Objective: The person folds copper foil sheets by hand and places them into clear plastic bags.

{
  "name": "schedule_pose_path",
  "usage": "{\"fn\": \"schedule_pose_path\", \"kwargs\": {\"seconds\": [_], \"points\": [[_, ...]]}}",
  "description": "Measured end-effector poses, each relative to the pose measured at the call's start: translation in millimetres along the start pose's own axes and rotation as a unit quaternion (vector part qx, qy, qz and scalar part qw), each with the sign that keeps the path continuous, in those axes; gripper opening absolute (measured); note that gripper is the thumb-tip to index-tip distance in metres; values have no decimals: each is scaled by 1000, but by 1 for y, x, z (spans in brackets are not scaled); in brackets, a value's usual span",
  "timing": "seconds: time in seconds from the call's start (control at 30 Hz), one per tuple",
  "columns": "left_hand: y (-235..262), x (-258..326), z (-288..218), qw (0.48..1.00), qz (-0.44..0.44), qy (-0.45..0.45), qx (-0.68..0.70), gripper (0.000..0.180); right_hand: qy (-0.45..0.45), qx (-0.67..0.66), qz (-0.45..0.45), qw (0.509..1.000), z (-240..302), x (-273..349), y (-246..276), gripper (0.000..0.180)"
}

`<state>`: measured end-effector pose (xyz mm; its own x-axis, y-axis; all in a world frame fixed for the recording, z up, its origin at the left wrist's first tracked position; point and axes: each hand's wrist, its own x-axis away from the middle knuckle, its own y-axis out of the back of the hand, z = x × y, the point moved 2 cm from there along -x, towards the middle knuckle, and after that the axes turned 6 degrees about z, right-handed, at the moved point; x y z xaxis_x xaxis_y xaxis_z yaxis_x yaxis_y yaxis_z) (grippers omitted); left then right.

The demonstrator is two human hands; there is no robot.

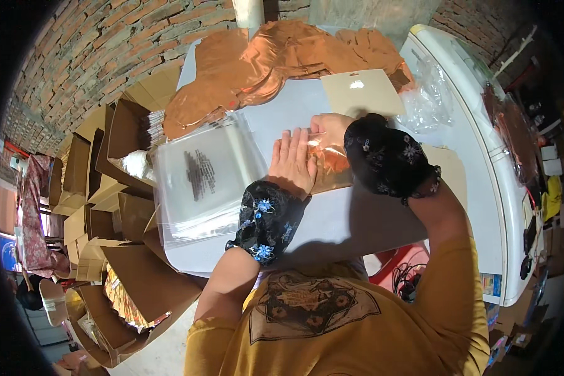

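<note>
Item: copper-coloured foil piece (329,161) in clear bag, glossy, on bench (332,219) | Left hand (292,161): flat, pressing it | Right hand (330,128): apparently gripping bag edge | Clear bag stack (200,178): left.

Bare white tabletop (351,219) near the body gives open passage. Left side blocked by stack of clear plastic bags (203,178). Far end crowded with heap of copper foil balloons (276,59); beige cardboard card (363,93) and crumpled clear plastic (429,94) fill right rear.
</note>
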<state>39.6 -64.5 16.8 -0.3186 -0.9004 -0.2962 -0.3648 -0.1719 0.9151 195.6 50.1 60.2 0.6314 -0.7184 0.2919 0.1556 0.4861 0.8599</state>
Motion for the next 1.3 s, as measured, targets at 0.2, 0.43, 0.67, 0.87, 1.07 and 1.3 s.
{"fn": "schedule_pose_path", "kwargs": {"seconds": [0.2,0.43,0.67,0.87,1.07,1.3], "points": [[0,-2,0,1000,0,-4,11,65,45,-26,-54,997,-17,-3,-10,35],[1,-2,2,1000,10,2,8,65,1,-240,23,971,-9,0,-6,28],[-1,-2,-1,999,-39,-7,15,66,-18,-222,78,972,-21,-11,-2,31],[1,0,1,1000,-22,5,19,64,-73,-225,142,961,-10,-8,9,24],[8,0,-2,997,-18,-29,71,59,-97,-285,152,942,-16,16,6,21],[13,7,20,967,-18,-51,250,59,-55,-223,21,973,-23,58,-29,35]]}}
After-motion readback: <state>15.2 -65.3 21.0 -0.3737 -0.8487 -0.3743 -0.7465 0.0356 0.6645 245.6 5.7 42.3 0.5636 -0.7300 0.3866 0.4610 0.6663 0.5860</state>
